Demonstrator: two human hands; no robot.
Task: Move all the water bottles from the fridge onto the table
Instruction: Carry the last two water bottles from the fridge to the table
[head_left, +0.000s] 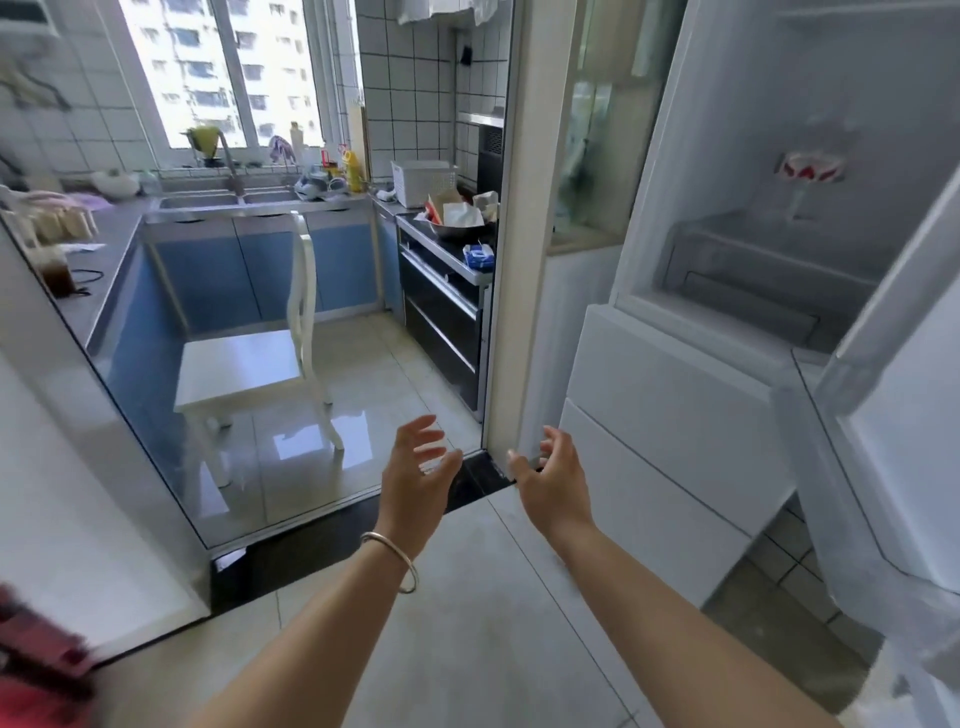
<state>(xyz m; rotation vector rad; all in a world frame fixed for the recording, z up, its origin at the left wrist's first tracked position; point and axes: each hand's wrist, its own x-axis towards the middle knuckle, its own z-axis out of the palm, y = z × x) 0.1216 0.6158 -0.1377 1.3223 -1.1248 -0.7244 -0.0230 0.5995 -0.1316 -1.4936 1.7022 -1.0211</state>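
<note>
The white fridge (675, 395) stands at the right with its upper compartment open and its door (893, 415) swung out at the far right. On a shelf inside, a blurred clear bottle with a red and white label (809, 174) shows; I cannot tell more of it. My left hand (415, 467) and my right hand (553, 475) are both held out low in front of me, fingers spread, holding nothing. They hover over the floor left of the fridge's lower drawers. No table is in view.
A kitchen lies ahead behind a glass partition (145, 415), with a white chair (260, 358), a sink counter (234, 200) and a black stove unit (441, 312). A white door post (514, 260) separates kitchen and fridge. Something red (36, 660) sits at the bottom left.
</note>
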